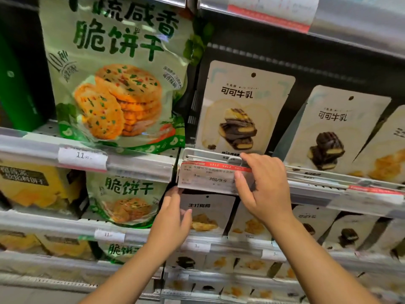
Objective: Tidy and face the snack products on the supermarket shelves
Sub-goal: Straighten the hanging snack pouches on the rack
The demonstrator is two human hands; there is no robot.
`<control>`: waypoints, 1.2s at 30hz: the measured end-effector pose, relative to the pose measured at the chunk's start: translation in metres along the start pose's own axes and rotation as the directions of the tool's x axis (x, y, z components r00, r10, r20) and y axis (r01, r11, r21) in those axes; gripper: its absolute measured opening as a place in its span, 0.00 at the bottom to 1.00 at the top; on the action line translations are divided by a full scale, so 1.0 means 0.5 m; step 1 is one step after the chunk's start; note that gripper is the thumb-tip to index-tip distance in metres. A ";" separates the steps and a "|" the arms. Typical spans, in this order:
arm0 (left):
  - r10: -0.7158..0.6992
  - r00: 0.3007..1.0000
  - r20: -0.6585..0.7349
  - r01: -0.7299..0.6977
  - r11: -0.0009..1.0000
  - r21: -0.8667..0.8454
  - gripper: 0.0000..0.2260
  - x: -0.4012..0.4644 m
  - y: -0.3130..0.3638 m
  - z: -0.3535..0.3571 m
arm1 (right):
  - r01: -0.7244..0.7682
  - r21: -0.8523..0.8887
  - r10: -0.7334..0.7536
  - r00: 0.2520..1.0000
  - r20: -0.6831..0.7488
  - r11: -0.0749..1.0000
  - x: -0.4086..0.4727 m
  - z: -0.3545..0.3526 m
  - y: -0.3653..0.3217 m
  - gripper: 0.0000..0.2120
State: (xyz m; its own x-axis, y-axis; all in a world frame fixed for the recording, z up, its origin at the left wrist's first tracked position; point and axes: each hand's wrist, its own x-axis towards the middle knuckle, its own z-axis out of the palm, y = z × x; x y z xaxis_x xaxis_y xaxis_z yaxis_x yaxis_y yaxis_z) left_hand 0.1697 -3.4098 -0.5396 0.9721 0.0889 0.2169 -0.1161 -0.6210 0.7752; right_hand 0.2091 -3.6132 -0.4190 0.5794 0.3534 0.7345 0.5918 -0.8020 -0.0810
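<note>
A sale price tag holder [208,177] with a red strip hangs on the shelf rail in front of a white cocoa-milk biscuit pouch [243,110]. My right hand [266,187] pinches the holder's right end, index finger on its top edge and thumb on its front. The fingertips of my left hand [173,216] touch the holder's lower left corner from beneath, thumb spread apart. Behind my left hand stands a white pouch with yellow snacks [208,213] on the shelf below. A second cocoa pouch [333,132] leans to the right.
A big green cracker bag [118,73] stands upright at the left, with a smaller one [125,200] below it. Yellow bags [32,185] fill the lower left. More white pouches [341,231] line the lower right shelves. Another price tag [82,157] sits on the left rail.
</note>
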 end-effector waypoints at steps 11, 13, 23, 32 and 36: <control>-0.205 0.979 0.015 0.205 0.977 -0.056 0.20 0.059 -0.014 -0.005 | -0.053 -0.023 0.054 0.998 0.043 0.998 0.001 -0.009 -0.011 0.17; -0.241 0.970 0.014 0.241 0.967 -0.083 0.16 0.059 -0.023 -0.005 | -0.048 -0.019 0.049 0.998 0.045 0.999 0.002 -0.009 -0.012 0.17; 0.075 0.986 -0.151 -0.098 0.983 -0.153 0.04 -0.039 0.035 -0.040 | -0.275 0.177 0.276 0.961 0.020 0.945 -0.191 -0.024 -0.062 0.26; 0.203 0.979 0.030 -0.195 0.964 -0.183 0.10 -0.093 0.139 0.006 | -0.555 -0.019 0.531 0.784 0.320 0.831 -0.298 -0.058 -0.049 0.20; 0.201 0.968 0.152 -0.170 0.966 -0.197 0.08 -0.124 0.177 0.067 | -0.631 -0.005 0.587 0.720 0.370 0.776 -0.370 -0.122 -0.016 0.08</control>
State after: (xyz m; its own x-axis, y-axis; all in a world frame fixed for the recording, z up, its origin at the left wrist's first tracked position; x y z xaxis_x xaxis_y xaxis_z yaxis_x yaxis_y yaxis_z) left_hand 0.1061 -3.4964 -0.5045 0.9483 -0.1573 0.2756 -0.3173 -0.4615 0.8285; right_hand 0.0632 -3.7016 -0.5131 0.9720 -0.0385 0.2317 0.0911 -0.8475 -0.5230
